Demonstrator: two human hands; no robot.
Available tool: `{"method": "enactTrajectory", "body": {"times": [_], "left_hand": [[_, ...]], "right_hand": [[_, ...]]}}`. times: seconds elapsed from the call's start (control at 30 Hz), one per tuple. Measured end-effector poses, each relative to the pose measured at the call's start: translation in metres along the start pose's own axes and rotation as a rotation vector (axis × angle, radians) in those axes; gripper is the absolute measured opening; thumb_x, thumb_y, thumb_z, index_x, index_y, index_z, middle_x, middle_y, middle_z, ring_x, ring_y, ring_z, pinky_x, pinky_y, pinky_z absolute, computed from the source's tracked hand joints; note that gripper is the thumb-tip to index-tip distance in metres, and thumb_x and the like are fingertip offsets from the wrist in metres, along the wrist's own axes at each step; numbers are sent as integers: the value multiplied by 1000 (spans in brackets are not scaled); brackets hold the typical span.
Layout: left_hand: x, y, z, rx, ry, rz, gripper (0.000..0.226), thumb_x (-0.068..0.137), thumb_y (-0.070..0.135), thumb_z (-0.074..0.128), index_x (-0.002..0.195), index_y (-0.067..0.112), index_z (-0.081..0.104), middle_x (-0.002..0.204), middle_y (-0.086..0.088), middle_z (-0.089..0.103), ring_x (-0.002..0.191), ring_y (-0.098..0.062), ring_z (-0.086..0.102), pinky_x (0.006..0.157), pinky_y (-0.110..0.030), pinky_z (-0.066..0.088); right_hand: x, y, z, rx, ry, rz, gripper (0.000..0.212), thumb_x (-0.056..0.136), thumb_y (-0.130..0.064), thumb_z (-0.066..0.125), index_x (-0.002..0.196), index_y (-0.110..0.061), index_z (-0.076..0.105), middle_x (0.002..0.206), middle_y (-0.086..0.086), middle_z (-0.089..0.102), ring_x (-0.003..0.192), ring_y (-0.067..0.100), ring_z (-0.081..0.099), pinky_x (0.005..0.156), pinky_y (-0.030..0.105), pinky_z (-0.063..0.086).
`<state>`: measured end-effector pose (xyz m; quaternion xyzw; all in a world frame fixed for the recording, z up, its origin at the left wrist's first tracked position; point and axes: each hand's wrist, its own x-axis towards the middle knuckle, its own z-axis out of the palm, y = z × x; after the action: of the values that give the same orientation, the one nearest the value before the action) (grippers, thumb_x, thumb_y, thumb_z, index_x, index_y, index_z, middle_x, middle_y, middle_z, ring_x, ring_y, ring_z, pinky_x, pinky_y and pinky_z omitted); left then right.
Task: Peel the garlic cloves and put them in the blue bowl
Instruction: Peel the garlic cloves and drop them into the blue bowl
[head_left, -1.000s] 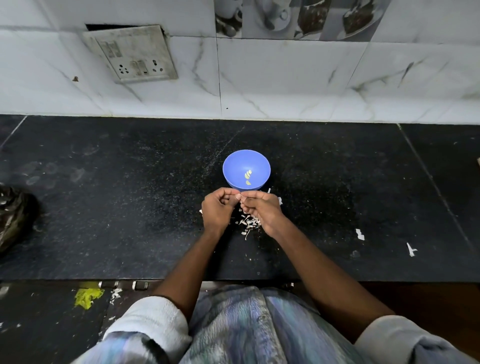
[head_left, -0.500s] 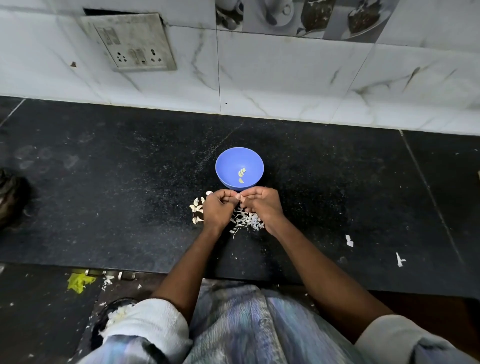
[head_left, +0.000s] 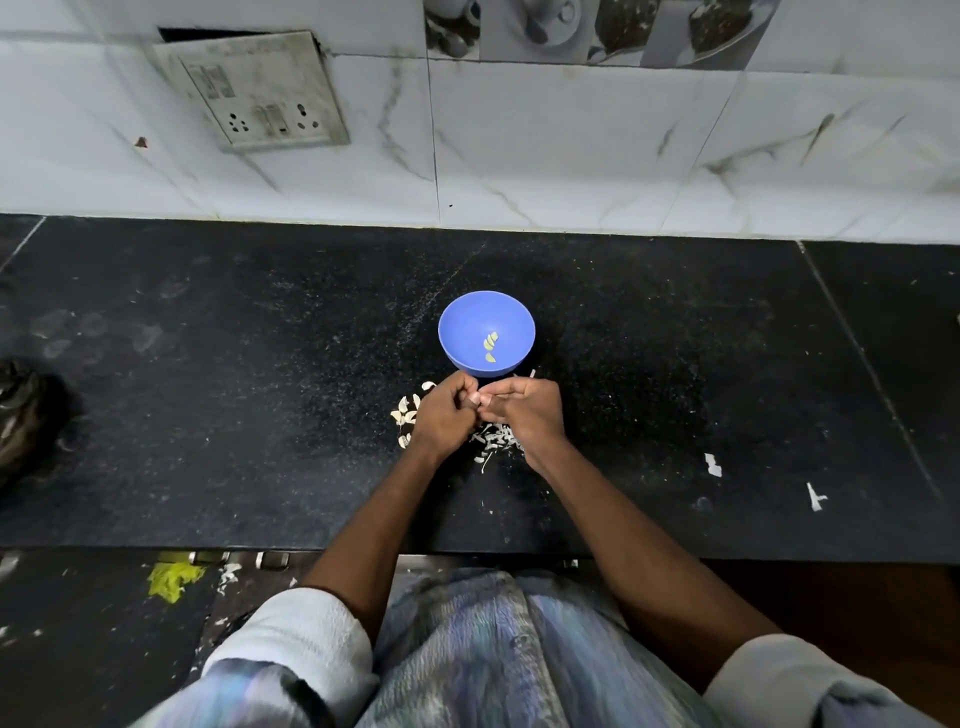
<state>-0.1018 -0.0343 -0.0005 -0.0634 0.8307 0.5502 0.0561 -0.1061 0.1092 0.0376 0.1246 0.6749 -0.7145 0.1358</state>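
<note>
working at the front of the black counter (head_left: 208, 415), we have both hands drawn together just before the blue bowl (head_left: 467, 317), knuckles up and fingertips meeting. our left hand (head_left: 441, 415) is curled, and our right hand (head_left: 524, 410) is curled too, its fingers reaching across to the left; between them we pinch something small, most likely a garlic clove, though it is too hidden by the fingers to make out. the bowl stands upright on the counter, touching or nearly touching our knuckles on its near side, and a few pale peeled cloves (head_left: 490, 345) lie at its bottom. unpeeled cloves (head_left: 408, 413) sit in a small cluster on the counter just left of our left hand, partly covered by it. a scatter of white peel scraps (head_left: 493, 441) lies under and between our wrists, with two stray white bits (head_left: 714, 464) well off to the right. behind the counter rises a white marbled tile wall (head_left: 571, 156) with a grimy socket plate (head_left: 254, 91) hanging askew at upper left.
</note>
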Motion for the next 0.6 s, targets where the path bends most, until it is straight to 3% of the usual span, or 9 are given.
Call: {"method": "enactTrajectory", "body": {"times": [0.13,0.3,0.5,0.6], "left_hand": [[-10,4,-3,-12,63,84,11,92,17,56,84,24,52,70,11,48,68,-12,45,67,-38,47],[-21,1,-7,-179,125,21,14,102,13,63,90,20,66,73,5,63,69,-15,59,71,-44,56],[-27,0,-9,-176,128,2,17,100,8,66,98,14,81,90,4,81,83,-16,76,81,-38,63],[-29,6,-10,-116,126,5,15,95,9,71,96,17,84,84,8,80,75,-8,74,76,-30,62]], "right_hand": [[-6,6,8,80,59,26,10,84,6,79,94,5,76,86,19,77,80,26,77,74,29,63],[-18,10,9,297,46,112,13,92,11,66,98,1,72,86,12,77,76,23,76,79,28,63],[-21,17,8,250,41,102,8,96,5,66,101,0,70,90,15,76,75,21,75,74,25,61],[-16,18,7,188,51,83,11,97,2,67,107,3,70,95,18,76,80,20,75,77,27,62]]}}
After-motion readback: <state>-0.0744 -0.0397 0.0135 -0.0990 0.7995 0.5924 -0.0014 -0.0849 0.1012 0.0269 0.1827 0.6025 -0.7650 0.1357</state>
